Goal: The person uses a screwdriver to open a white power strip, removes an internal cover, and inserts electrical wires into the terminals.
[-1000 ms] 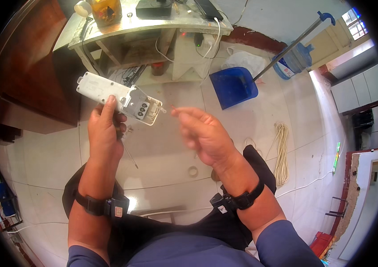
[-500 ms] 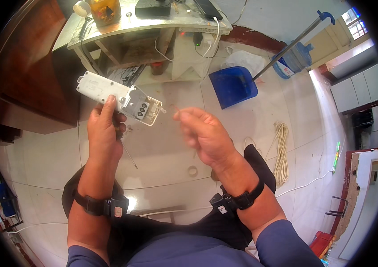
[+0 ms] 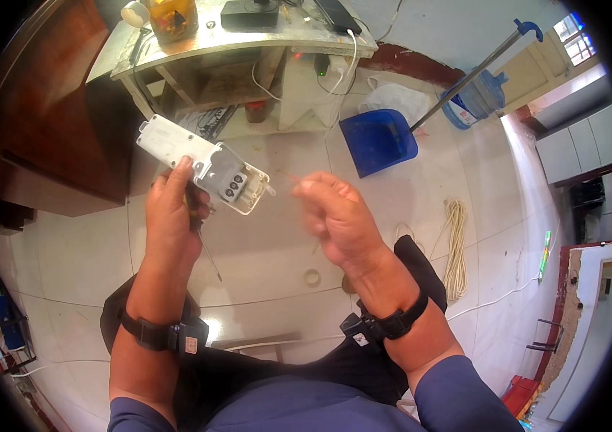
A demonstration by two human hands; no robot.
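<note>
My left hand (image 3: 171, 205) is wrapped round a long white plastic housing (image 3: 176, 146), with the thumb on its upper face. The housing has a grey section with three dark round openings and an uncovered compartment at its right end. A screwdriver (image 3: 209, 252) is tucked in the same hand; its handle is mostly hidden by the fingers and its shaft points down toward the floor. Just right of the housing, apart from it, my right hand (image 3: 338, 216) is closed in a pinch. A faint reddish, thin shape shows at its fingertips, too blurred to name.
Ahead stands a pale table (image 3: 219, 42) with cables and a black device. A blue long-handled dustpan (image 3: 379, 142) and a water bottle (image 3: 473, 104) are at the far right. On the tiled floor lie a coil of cream cord (image 3: 455, 252) and a tape roll (image 3: 311, 277).
The white housing has shifted a little right and tilted in my left hand. My right hand has moved slightly right, keeping its pinch.
</note>
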